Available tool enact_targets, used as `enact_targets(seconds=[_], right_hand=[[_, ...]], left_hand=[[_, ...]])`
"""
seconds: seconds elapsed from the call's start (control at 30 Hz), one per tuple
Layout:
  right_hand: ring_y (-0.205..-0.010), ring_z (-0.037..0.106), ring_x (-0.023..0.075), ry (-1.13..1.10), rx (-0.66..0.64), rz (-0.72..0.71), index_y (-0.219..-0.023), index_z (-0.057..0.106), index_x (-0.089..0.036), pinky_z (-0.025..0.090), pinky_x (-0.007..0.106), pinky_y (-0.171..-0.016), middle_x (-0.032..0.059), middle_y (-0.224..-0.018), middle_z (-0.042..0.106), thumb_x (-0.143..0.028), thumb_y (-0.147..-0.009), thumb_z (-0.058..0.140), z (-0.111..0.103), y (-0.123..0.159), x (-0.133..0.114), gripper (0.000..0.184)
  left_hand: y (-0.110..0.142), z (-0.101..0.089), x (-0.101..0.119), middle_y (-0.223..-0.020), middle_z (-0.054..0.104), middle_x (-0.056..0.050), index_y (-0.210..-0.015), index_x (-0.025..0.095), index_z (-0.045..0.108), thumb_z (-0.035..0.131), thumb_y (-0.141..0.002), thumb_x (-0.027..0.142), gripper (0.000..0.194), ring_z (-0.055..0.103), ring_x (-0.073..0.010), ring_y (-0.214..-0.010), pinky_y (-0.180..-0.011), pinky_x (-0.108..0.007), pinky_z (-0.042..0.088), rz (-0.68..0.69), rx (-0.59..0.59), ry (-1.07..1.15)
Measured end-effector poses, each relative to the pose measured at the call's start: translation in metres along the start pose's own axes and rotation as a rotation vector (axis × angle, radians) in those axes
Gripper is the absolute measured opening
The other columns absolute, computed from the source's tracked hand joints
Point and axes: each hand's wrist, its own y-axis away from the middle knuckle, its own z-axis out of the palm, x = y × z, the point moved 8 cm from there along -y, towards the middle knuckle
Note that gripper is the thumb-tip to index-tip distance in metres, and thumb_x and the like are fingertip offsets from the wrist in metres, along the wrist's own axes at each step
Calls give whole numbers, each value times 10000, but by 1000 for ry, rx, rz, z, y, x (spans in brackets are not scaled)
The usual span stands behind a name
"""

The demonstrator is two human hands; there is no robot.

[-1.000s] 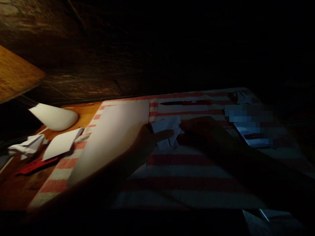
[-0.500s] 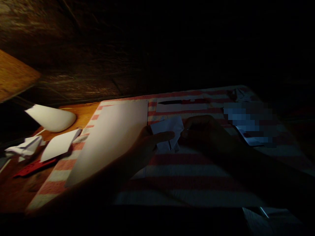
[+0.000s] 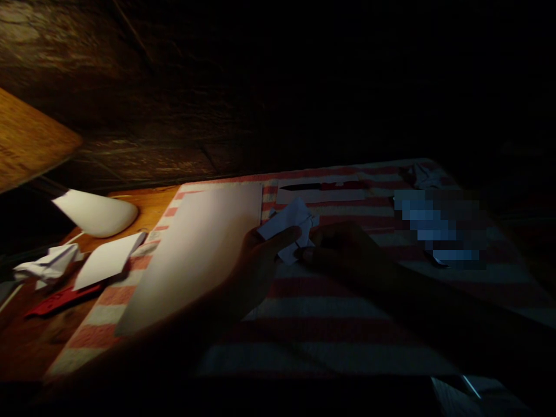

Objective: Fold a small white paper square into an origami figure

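Note:
A small folded piece of white paper [image 3: 282, 223] is held above a red-and-white striped cloth [image 3: 343, 330]. My left hand [image 3: 258, 258] grips its left side, thumb lying across the top. The fingers of my right hand [image 3: 343, 246] are bent and pinched at the paper's right edge, near a fold. Both hands are in dim light, so the fingertips under the paper are hidden. Just beyond the folded paper, a knife [image 3: 321, 186] with a dark blade and red handle lies on a white strip of paper [image 3: 289, 197].
A large white sheet [image 3: 195, 237] covers the cloth's left part. Further left are a lamp with a white base [image 3: 98, 214], a curled paper [image 3: 108, 260], crumpled folded paper [image 3: 47, 265] and a red-handled tool [image 3: 65, 301]. At right lies a pixelated, glowing object [image 3: 434, 223].
My right hand has moved slightly left and down, closer over the folded paper's lower right edge. The paper has shifted a little left and turned. The camera view has shifted slightly.

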Motion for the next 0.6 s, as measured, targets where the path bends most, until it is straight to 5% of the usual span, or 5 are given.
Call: enact_targets(seconds=[0.47, 0.6], right_hand=[[-588, 496, 85, -84, -10, 12, -604, 651, -151, 378, 244, -577, -32, -626, 583, -322, -693, 903, -3, 0, 5, 317], [-704, 625, 126, -5, -87, 57, -797, 738, -166, 498, 283, -693, 4, -775, 695, -299, -697, 899, -7, 1, 1, 232]], left_hand=[[-4, 13, -6, -783, 742, -49, -857, 164, 724, 830, -670, 266, 238, 707, -225, -822, -680, -288, 537, -96, -155, 98], [-9, 6, -1, -764, 742, -44, -831, 159, 766, 854, -628, 239, 236, 668, -177, -687, -631, -273, 521, -73, -131, -1]])
